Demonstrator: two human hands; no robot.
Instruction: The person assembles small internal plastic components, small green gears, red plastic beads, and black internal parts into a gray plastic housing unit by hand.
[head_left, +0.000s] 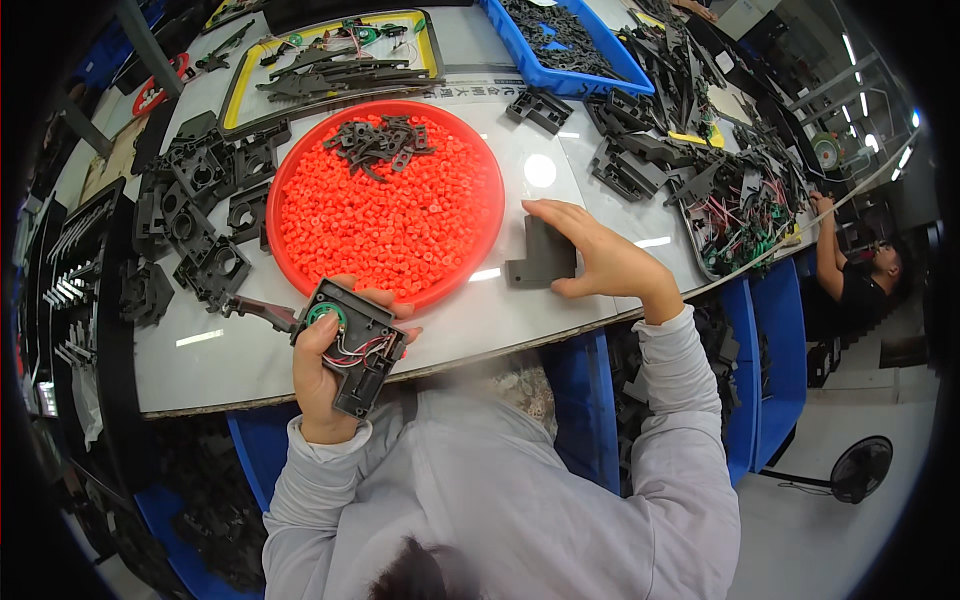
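Note:
My left hand [330,375] is closed round a dark grey plastic housing [362,375], raised just off the table's front edge. Inside that housing show a round green circuit board [327,314] and red, white and dark wires [362,350]; my thumb rests by the board. A narrow dark arm-like piece [262,311] sticks out to its left. My right hand [610,258] curves round a dark grey plastic cover [547,255] on the table, fingers along its top edge and thumb at its lower edge. The undersides of those fingers are hidden.
A red round tray [490,215] holds many small red plastic parts and a heap of dark clips [382,142]. Dark housings [190,205] pile up on the left. A blue crate [580,85], a yellow-edged tray [435,60] and wired boards [735,215] lie beyond. Another person [865,275] sits far right.

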